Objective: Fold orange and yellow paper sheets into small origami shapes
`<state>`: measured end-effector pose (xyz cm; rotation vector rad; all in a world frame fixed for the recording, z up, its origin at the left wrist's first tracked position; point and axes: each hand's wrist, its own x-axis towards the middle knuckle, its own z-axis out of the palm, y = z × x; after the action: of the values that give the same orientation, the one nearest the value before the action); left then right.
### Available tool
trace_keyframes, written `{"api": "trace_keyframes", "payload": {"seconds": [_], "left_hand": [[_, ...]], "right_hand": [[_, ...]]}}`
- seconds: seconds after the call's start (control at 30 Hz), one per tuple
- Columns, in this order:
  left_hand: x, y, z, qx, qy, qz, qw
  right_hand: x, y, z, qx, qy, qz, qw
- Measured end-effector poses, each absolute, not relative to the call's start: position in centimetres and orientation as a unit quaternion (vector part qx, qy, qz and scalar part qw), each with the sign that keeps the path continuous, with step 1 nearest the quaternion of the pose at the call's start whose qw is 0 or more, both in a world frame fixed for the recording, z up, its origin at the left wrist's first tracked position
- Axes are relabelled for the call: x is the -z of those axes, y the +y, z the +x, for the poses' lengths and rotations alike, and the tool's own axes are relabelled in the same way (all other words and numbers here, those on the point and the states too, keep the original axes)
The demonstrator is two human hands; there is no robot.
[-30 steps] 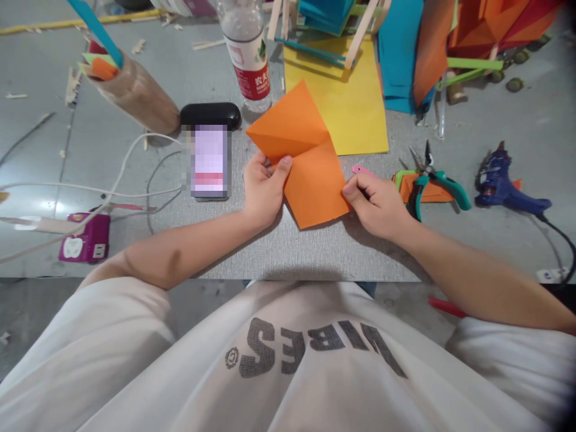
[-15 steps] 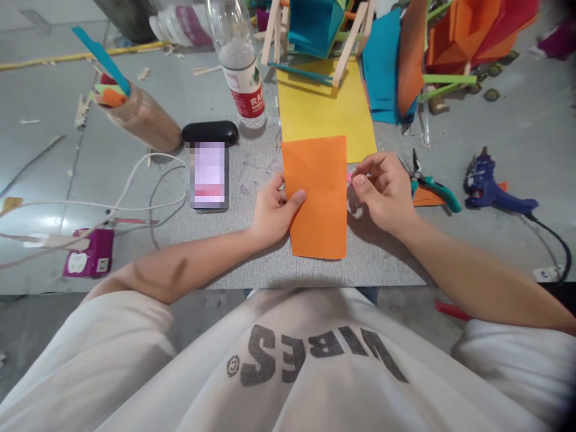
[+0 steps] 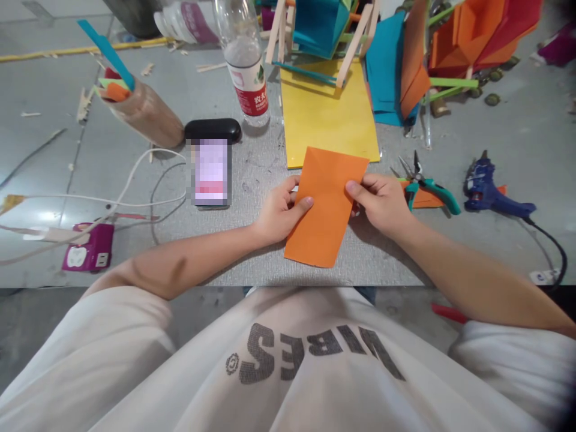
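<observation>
Evidently, the orange paper (image 3: 327,210) sits mid-frame between left hand (image 3: 279,211) and right hand (image 3: 382,203), long axis slanting toward upper right, fingers (image 3: 308,202) of both clamped on its opposite long edges.

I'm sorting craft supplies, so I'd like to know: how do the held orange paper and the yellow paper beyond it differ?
Support: the orange paper is gripped by the left hand and right hand; the yellow paper lies on the table.
Width: the yellow paper looks wider than the orange paper.
Pose: the orange paper slants noticeably; the yellow paper sits straighter.
Both show plain, unprinted faces.
</observation>
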<state>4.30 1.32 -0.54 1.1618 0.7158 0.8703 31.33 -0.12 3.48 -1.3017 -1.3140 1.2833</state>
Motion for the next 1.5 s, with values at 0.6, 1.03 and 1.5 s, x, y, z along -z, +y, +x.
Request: {"api": "trace_keyframes", "payload": {"seconds": [0.6,1.03,1.5], "left_hand": [[-0.2,1.3,4.8,-0.411,0.352,0.498,0.678],[0.1,1.9,4.8,-0.439,0.337,0.483,0.679],[-0.7,1.4,4.6,-0.591,0.378,0.570,0.427]], "right_hand": [[-3.1,-0.3,31.3,-0.555,-0.556,-0.501,0.364],[-3.9,-0.3,31.0,-0.500,-0.550,-0.513,0.429],[-3.8,-0.7,32.3,-0.292,-0.643,-0.460,0.538]]}}
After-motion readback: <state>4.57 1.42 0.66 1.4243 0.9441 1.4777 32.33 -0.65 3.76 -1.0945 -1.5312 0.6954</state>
